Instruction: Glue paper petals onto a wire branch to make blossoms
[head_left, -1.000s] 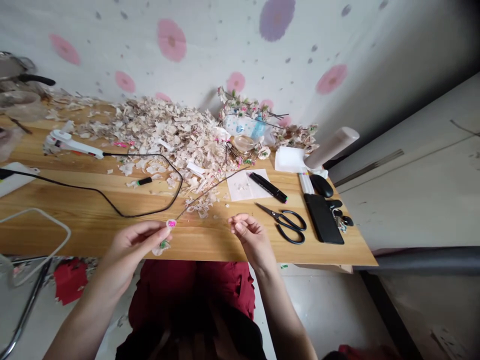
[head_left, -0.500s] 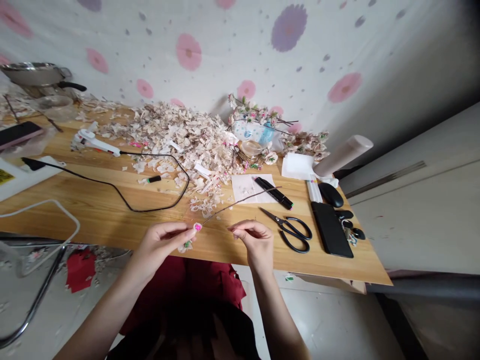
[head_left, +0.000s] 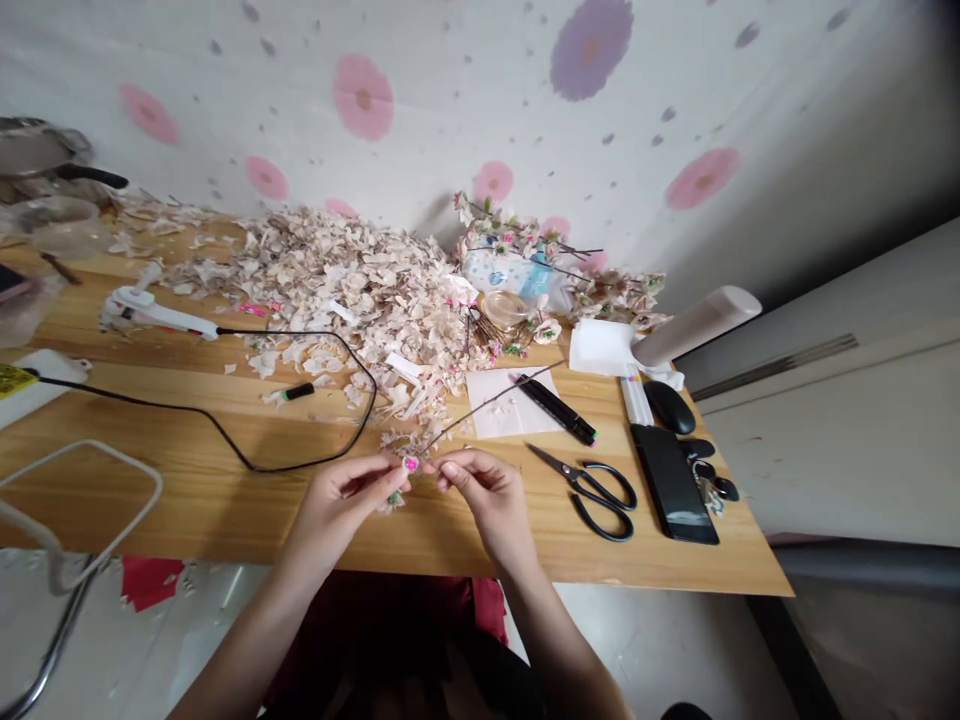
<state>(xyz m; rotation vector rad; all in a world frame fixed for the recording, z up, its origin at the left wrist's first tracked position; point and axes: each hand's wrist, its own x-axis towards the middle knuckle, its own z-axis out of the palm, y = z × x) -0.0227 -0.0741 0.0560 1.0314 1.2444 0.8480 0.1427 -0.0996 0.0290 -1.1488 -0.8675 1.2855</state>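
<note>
Between the thumb and fingers of my left hand (head_left: 352, 495) is a small artificial flower (head_left: 410, 464) with a bright pink centre. A thin brown twig (head_left: 487, 403) runs from beside that flower up and to the right, over a white paper sheet. Part of a green-and-white blossom (head_left: 391, 500) shows just below my left fingertips. My right hand (head_left: 484, 490) is pinched closed close to the flower's right side; whatever its fingertips hold is too small to make out. Black-handled scissors (head_left: 592, 490) lie to the right of this hand.
A large heap of pale petals (head_left: 360, 290) covers the back of the table. A white glue gun (head_left: 157, 312) trails a black cord at left. Black markers (head_left: 559, 408) lie on the paper. A phone (head_left: 671, 480), mouse (head_left: 670, 407) and keys (head_left: 706, 490) sit at right.
My right hand has moved left, bringing its pinched fingertips close to the flower in my left hand. The view has shifted somewhat. The flower stays in my left hand.
</note>
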